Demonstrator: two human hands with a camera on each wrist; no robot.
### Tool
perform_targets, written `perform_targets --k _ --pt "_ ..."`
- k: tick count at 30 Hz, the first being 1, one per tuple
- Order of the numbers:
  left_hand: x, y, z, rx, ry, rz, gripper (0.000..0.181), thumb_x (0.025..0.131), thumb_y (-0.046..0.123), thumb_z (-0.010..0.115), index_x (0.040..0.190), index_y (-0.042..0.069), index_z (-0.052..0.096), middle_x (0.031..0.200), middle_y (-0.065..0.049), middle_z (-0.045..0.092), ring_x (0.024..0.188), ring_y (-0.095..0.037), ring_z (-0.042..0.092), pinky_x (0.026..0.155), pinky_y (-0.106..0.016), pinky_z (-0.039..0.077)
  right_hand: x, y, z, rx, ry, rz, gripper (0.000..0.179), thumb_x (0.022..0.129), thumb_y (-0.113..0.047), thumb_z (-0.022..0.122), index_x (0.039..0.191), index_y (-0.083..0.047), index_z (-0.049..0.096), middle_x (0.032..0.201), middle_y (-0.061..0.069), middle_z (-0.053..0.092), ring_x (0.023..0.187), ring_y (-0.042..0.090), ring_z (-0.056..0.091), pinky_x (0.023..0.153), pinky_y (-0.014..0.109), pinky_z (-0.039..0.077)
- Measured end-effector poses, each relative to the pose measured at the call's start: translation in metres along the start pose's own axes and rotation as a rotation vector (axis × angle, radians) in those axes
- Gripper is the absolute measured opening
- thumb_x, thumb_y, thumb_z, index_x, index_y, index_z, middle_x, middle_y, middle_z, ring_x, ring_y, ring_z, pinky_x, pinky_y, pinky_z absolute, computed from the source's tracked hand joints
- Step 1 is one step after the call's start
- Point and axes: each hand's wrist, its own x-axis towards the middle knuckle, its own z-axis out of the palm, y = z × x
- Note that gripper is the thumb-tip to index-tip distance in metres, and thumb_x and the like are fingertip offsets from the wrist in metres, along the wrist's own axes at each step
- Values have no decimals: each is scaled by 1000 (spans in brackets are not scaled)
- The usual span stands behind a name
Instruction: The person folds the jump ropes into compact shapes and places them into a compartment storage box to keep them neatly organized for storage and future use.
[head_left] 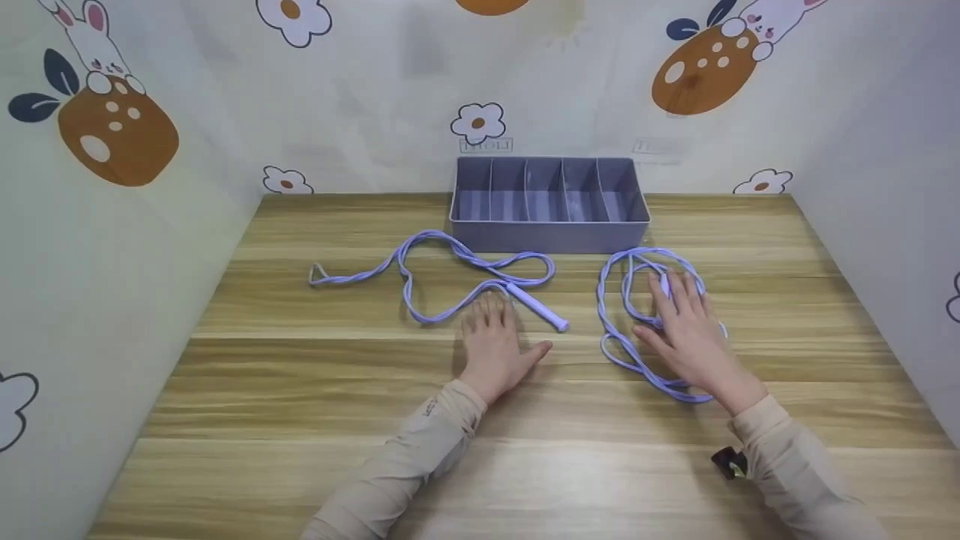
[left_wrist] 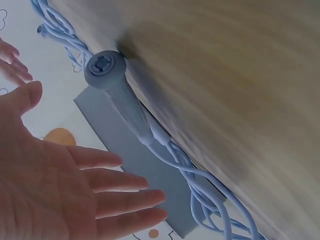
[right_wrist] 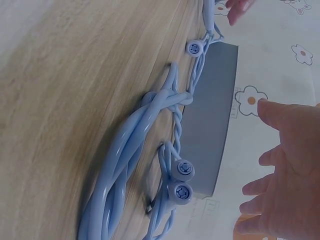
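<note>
Two periwinkle-blue skipping ropes lie on the wooden table. The left rope (head_left: 427,234) spreads in loose loops, its handle (head_left: 537,306) slanting toward the middle; the handle's round end (left_wrist: 105,69) is large in the left wrist view. Just below that rope is my left hand (head_left: 495,349), fingers straight and thumb spread, holding nothing. My right hand (head_left: 694,341) hovers over the coiled right rope (head_left: 604,300), palm down with fingers extended, and partly hides it. In the right wrist view, two handle ends (right_wrist: 181,192) sit side by side beyond the twisted cords, apart from that hand's fingers.
A grey box (head_left: 547,236) with several narrow compartments stands at the table's back edge, behind the ropes. Patterned walls (head_left: 375,112) enclose the table at the back and both sides. A small black object (head_left: 727,463) shows beside the right sleeve.
</note>
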Motion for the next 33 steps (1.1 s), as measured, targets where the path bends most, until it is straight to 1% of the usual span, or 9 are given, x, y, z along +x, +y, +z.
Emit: perform_targets --k 2,8,12,16,19,23,27,29,33 --pt "2 6 0 16 -16 -22 92 80 68 40 139 -1 29 144 -23 26 131 -40 24 104 -52 24 0 0 0 1 0 2 67 90 -27 54 140 5 22 141 34 16 131 50 5 102 65 9" --pt "7 22 1 60 -37 -94 93 79 70 40 137 -3 32 142 -23 29 128 -40 30 102 -50 29 0 0 0 1 21 -11 68 89 -27 56 139 6 24 140 34 19 130 51 8 101 66 11" --pt "11 31 -1 93 -59 -137 93 80 71 36 137 -3 33 141 -23 31 127 -39 32 101 -49 31 -1 -1 1 -7 34 -19 68 88 -27 57 138 6 25 139 34 20 129 52 10 100 67 12" --pt "17 40 -2 162 -69 -174 94 80 72 33 136 -4 34 138 -23 38 121 -38 40 90 -45 40 0 -1 0 -11 24 -7 68 88 -27 57 139 6 25 140 34 20 130 51 9 100 67 11" --pt "22 46 -1 234 -50 -211 95 79 73 33 135 -4 37 133 -22 44 115 -37 47 79 -43 45 0 -1 0 -16 7 6 68 89 -28 56 139 6 24 141 34 18 131 50 8 101 66 10" --pt "29 51 2 320 9 -279 96 75 76 35 132 -1 44 126 -20 52 105 -34 54 73 -41 48 0 -1 1 -17 -7 13 68 89 -28 55 139 5 23 142 34 16 131 50 7 101 66 9" --pt "35 54 7 401 66 -339 98 71 80 36 128 2 50 117 -18 58 94 -31 59 68 -39 49 -1 -1 1 -4 -9 7 68 90 -28 54 140 5 21 142 33 15 130 51 6 101 67 9" --pt "38 54 9 421 76 -356 98 70 81 35 126 3 52 114 -18 60 92 -31 60 67 -39 50 -1 0 2 -4 -8 5 68 90 -28 54 140 5 22 143 33 15 130 51 6 101 67 9" --pt "42 54 11 449 54 -358 98 71 82 31 121 1 57 112 -20 60 91 -31 61 65 -39 52 -1 1 3 -3 1 -1 68 89 -28 55 139 5 23 142 33 15 130 52 7 101 67 10"
